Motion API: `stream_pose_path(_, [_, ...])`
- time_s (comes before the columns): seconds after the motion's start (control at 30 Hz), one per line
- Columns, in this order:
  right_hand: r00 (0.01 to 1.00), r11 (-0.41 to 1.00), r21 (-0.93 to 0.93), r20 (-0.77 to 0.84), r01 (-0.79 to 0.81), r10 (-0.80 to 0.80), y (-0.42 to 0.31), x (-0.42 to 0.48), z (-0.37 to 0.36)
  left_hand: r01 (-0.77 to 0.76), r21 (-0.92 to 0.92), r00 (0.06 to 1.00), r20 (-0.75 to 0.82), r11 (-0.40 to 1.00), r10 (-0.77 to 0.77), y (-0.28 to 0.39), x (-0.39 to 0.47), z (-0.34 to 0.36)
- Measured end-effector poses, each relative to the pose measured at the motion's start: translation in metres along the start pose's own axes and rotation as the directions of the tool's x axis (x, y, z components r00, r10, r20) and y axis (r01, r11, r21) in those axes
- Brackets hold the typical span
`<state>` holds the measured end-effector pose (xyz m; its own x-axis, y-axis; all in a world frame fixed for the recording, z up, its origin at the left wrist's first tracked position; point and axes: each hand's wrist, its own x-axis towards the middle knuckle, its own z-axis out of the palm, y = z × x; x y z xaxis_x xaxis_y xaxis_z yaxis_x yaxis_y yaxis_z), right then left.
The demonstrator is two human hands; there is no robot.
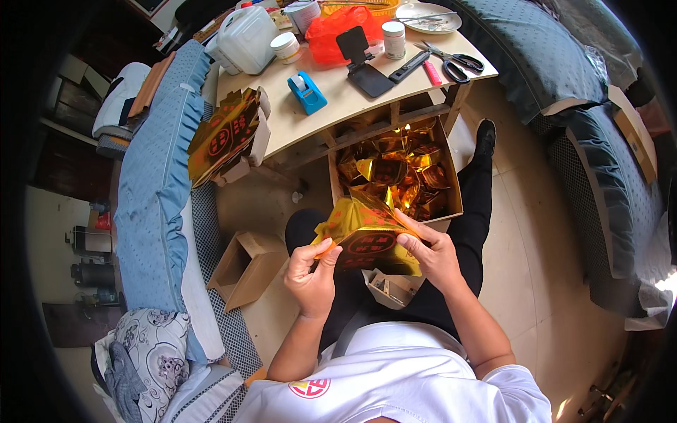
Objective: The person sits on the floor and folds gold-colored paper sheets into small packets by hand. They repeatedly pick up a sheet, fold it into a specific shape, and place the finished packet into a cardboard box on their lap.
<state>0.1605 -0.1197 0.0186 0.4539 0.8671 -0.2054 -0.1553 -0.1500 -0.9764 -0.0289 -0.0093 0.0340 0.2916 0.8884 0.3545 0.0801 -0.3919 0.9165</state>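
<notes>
A gold foil paper piece (pixel 370 238) with red printing is stretched between my two hands above my lap, its upper edge raised in folds. My left hand (pixel 314 269) pinches its left corner between thumb and fingers. The right corner is gripped the same way by my right hand (pixel 433 254). Just beyond the foil, a cardboard box (pixel 456 207) under the table holds many folded gold foil shapes (pixel 391 172). Below the foil, a small open carton (pixel 392 290) with some items inside sits between my legs, partly hidden.
On the wooden table (pixel 349 113) lie a blue tape dispenser (pixel 308 93), a utility knife (pixel 410 66), scissors (pixel 455 61) and a plastic jug (pixel 246 39). Flat gold foil sheets (pixel 225 135) are stacked at its left corner. An open cardboard box (pixel 251 269) stands left of my legs. Blue-covered sofas (pixel 153 190) flank both sides.
</notes>
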Motion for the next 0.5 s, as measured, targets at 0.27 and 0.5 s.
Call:
stream_pose_path(0.27, [0.99,0.893,0.449,0.103,0.037,-0.093,0.016,-0.001,0.013,0.214,-0.27,0.977,0.048,0.939,-0.209,0.013,0.017,0.008])
stream_pose_path(0.5, [0.935,0.791,0.521,0.309,-0.32,0.175,0.039,-0.023,0.018,0.411,-0.009,0.873,0.293,0.911,-0.391,-0.023,0.037,-0.022])
